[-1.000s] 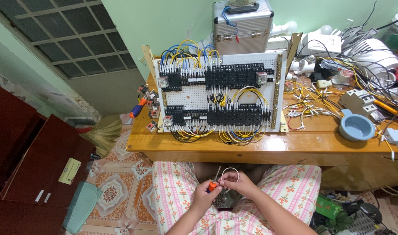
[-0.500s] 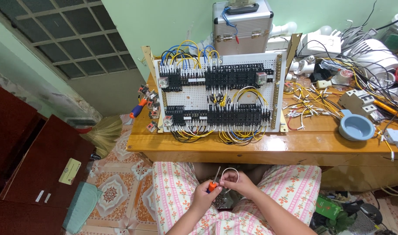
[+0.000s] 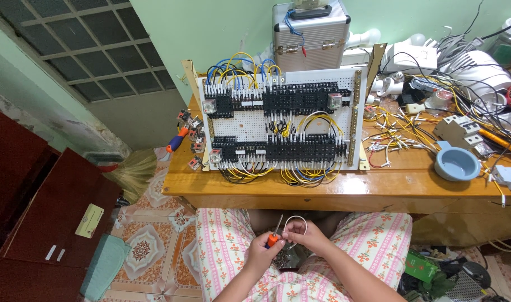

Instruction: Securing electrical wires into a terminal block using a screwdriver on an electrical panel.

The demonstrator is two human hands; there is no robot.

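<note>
**Desk:** What are the hands doing at the bottom centre of the frame?

**Photographer:** A seated person works over the lap. The left hand (image 3: 262, 253) is closed around a small orange-handled screwdriver (image 3: 274, 236), its shaft pointing up and slightly right. The right hand (image 3: 309, 237) pinches a loop of white wire (image 3: 295, 222) between its fingertips.

**Desk:** How do the two lie to each other?

**Photographer:** Nearly touching. The loop stands just right of the screwdriver tip, arching up from the right hand. The tool's long axis runs almost upright, beside the loop's left edge. A dark small object sits below the hands, too hidden to name.

**Desk:** And the room around them?

**Photographer:** The wooden table (image 3: 345, 187) edge runs across the frame just above the hands, with open space between the knees and the patterned trousers either side. On the table, at centre, stands a white perforated wiring panel (image 3: 255, 126) with black terminal rows; a blue bowl (image 3: 457, 163) sits at centre right, well apart from the hands.
</note>
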